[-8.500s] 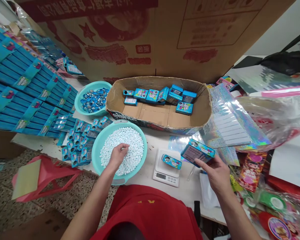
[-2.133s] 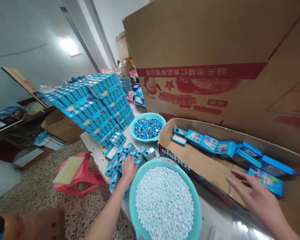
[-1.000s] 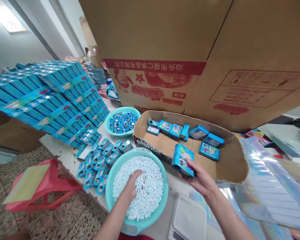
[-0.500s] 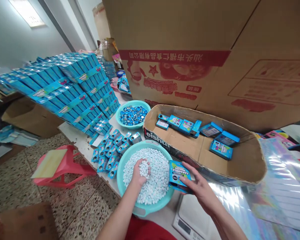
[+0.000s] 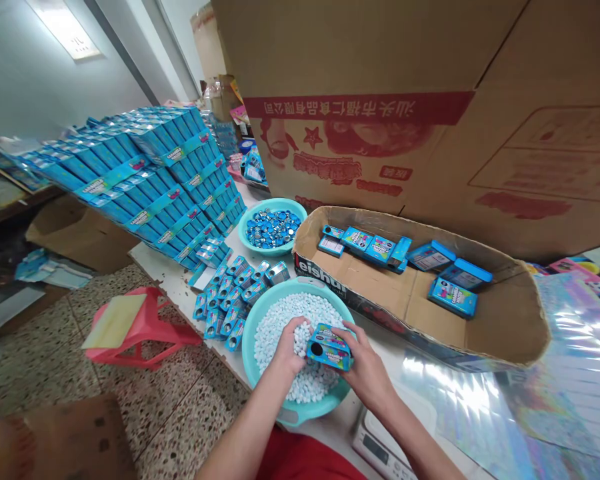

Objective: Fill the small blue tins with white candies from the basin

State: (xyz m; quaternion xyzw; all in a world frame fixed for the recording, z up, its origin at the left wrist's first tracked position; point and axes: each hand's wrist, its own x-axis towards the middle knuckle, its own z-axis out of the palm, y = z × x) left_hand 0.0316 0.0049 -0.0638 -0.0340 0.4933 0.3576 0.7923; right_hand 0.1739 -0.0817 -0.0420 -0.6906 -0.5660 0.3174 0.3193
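My right hand (image 5: 367,370) grips a small blue printed box (image 5: 329,347) over a teal basin (image 5: 260,313) filled with small white-blue candies (image 5: 305,313). My left hand (image 5: 291,347) is cupped, holding a handful of those candies right against the box's left end. Both hands hover above the near side of the basin.
A low cardboard tray (image 5: 505,320) with several blue boxes sits behind the basin. A second teal bowl (image 5: 273,227) holds shiny blue pieces. Small blue tins (image 5: 230,293) lie left of the basin, beside a big stack of blue cartons (image 5: 145,173). A white scale (image 5: 380,447) sits near me; a red stool (image 5: 140,327) stands on the floor.
My right hand took a blue box from the tray and brought it over the basin. My left hand scooped candies and lifted them against the box.
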